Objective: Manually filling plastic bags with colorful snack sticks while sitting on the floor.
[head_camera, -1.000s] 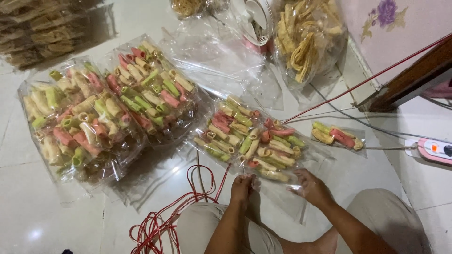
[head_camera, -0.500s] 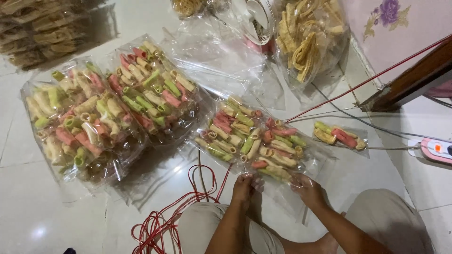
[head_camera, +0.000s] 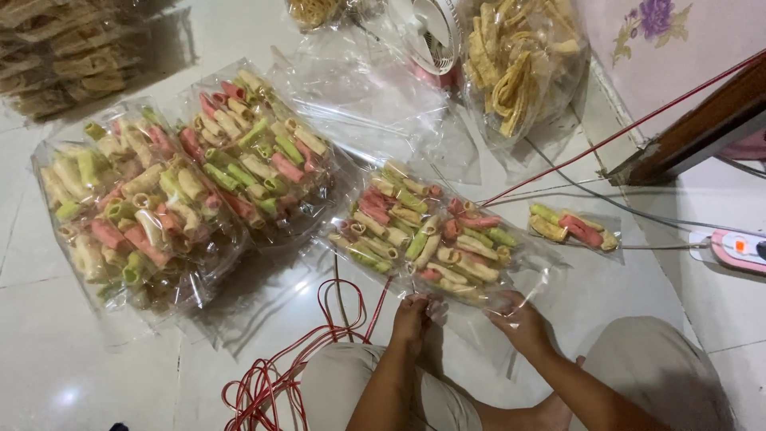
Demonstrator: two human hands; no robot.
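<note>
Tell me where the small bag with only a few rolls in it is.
In the head view the small bag lies on the floor at right, beyond the right hand, between the filled bag and the power strip.

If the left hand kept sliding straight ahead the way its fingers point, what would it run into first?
The left hand already touches the near edge of the clear bag of rolled snacks. Going straight on, it would likely press into the pink, green and cream rolls inside, though depth is hard to judge.

The fan (head_camera: 431, 36) is cut off by the top edge. The stacked packs (head_camera: 56, 56) at the top left are dim and partly out of frame. The fingertips of the right hand (head_camera: 523, 319) are hidden behind clear plastic glare.
</note>
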